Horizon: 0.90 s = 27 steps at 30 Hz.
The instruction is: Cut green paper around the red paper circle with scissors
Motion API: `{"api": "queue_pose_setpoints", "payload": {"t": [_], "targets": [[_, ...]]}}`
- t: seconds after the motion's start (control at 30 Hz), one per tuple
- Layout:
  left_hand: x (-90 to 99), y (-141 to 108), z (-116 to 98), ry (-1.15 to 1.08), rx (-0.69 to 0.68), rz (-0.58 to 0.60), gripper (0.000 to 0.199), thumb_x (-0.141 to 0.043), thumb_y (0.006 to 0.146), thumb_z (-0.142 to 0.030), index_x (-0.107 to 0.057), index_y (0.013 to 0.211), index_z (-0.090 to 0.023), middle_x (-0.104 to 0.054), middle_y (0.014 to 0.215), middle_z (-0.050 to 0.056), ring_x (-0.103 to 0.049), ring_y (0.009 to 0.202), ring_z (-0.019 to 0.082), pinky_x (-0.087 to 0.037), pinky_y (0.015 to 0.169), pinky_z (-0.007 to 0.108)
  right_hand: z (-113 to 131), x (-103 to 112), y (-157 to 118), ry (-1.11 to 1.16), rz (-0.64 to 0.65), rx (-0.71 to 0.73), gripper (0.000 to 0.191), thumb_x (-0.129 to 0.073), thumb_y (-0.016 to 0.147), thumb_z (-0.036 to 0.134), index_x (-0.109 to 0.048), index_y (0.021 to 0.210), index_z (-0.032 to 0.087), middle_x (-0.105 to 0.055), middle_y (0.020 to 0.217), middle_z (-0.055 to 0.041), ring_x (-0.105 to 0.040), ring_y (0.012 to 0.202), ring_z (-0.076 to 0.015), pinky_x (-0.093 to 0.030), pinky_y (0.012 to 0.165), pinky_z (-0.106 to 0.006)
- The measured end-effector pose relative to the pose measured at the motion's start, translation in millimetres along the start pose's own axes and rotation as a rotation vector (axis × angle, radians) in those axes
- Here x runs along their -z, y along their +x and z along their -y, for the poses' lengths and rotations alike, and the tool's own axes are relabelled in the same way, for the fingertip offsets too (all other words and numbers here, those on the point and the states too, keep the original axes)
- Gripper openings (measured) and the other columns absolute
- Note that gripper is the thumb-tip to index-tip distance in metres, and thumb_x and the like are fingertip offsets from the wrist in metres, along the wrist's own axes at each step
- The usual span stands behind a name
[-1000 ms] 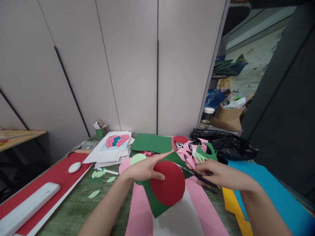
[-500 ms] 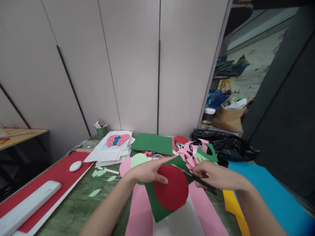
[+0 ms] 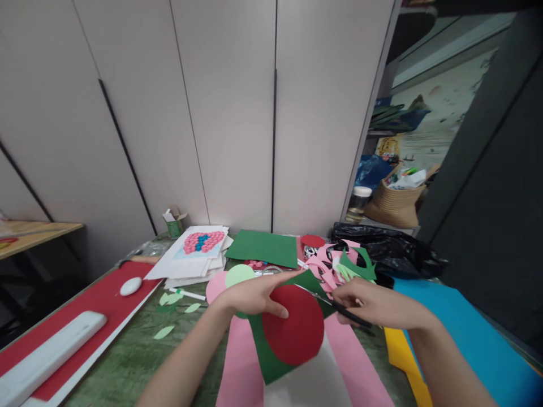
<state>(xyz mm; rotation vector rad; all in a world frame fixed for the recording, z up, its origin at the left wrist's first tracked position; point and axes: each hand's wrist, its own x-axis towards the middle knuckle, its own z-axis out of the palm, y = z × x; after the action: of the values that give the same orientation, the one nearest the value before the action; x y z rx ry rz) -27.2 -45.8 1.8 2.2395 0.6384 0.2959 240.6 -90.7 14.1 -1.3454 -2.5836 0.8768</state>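
My left hand (image 3: 257,295) pinches a red paper circle (image 3: 297,333) together with a sheet of green paper (image 3: 265,359) beneath it, thumb on top of the red. In my right hand (image 3: 360,299) are black-handled scissors (image 3: 350,314), whose blades reach into the green paper along the upper right edge of the circle. Part of the green sheet hangs off to the right, near the blades. Under the held papers lie a white sheet (image 3: 305,384) and a pink sheet (image 3: 240,362) on the table.
Light green (image 3: 240,275) and pink circles (image 3: 215,285) lie beyond my left hand. Pink and green scraps (image 3: 322,268) pile up near a black plastic bag (image 3: 386,251). Blue paper (image 3: 458,322) is at right, leaf cutouts (image 3: 163,332) and red paper (image 3: 110,308) at left.
The red circle and green paper have turned and shifted very slightly left in my left hand. The scissors stay at nearly the same spot on the paper's edge.
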Motion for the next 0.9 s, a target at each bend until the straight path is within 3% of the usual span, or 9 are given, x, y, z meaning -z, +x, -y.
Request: {"api": "queue_pose_setpoints", "payload": {"t": [0.5,0.73,0.9], "targets": [[0.8,-0.9,-1.3,0.015,0.018,0.026,0.081,-0.065,0.069,-0.028,-0.022,0.136,-0.036,-0.029,0.143,-0.004,-0.030,0.129,0.022,-0.023,0.105,0.036,0.7,0.9,-3.0,0.021,0.016,0.033,0.029,-0.045,0.083,0.029,-0.036,0.058,0.017,-0.034,0.055,0.0048,-0.028,0.052,-0.0079,-0.025,0.049,-0.022],[0.7,0.9,2.2,0.017,0.035,0.020,0.080,-0.065,0.069,-0.029,-0.023,0.137,-0.035,-0.030,0.143,-0.003,-0.030,0.129,0.023,-0.023,0.106,0.037,-1.2,0.5,-1.5,-0.006,-0.018,0.022,0.032,-0.045,0.082,0.027,-0.028,0.057,0.018,-0.025,0.056,0.0055,-0.021,0.053,-0.0083,-0.021,0.048,-0.023],[0.7,0.3,1.1,0.030,0.023,-0.008,0.080,-0.064,0.070,-0.029,-0.021,0.138,-0.032,-0.026,0.145,-0.001,-0.027,0.130,0.021,-0.024,0.106,0.035,-6.5,-3.6,1.2,0.009,-0.080,-0.062,0.034,-0.053,0.076,0.033,-0.028,0.058,0.018,-0.026,0.058,0.0054,-0.021,0.054,-0.0089,-0.019,0.046,-0.022]]}}
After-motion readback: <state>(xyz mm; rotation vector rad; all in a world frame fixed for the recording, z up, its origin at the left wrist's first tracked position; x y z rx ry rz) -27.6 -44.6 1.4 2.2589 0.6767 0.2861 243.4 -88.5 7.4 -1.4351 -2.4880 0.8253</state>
